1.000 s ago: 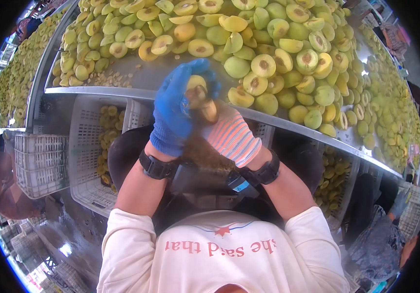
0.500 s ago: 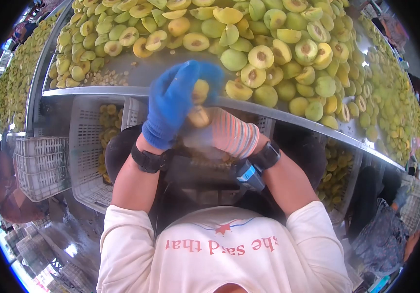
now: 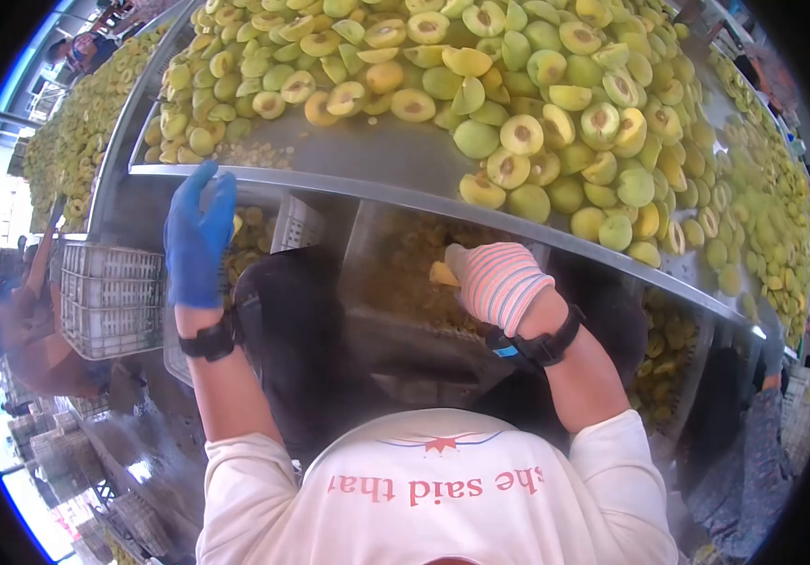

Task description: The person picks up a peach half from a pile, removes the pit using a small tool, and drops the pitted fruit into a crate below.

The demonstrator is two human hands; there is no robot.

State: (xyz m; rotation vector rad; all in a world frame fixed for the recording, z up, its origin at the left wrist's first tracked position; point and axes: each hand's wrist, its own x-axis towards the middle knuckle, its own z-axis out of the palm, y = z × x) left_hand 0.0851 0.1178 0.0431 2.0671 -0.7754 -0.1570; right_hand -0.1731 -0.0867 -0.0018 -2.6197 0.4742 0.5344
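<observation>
My left hand (image 3: 200, 240), in a blue glove, is raised at the left over a crate of fruit halves, its fingers apart and nothing in them. Its fingertips come up to the metal edge of the table. My right hand (image 3: 506, 282), in a pink-and-white striped glove, is closed in front of my lap. A small yellow-orange piece (image 3: 442, 273) sticks out from its fingertips; I cannot tell what kind of piece it is. Below that hand lies a container (image 3: 358, 254) with brownish bits in it. Cut green-yellow fruit halves (image 3: 522, 135) with brown hollows are heaped on the table.
The metal table edge (image 3: 348, 188) runs across in front of me. Small pale pits (image 3: 254, 153) lie on the table at the left. A white crate (image 3: 113, 301) stands at the far left beside another person (image 3: 47, 330). More fruit halves (image 3: 668, 348) are below the table at the right.
My hands were together over my lap with fruit between them. Now the left has moved away to the left, emptied, and the right has moved right with a yellow-orange piece.
</observation>
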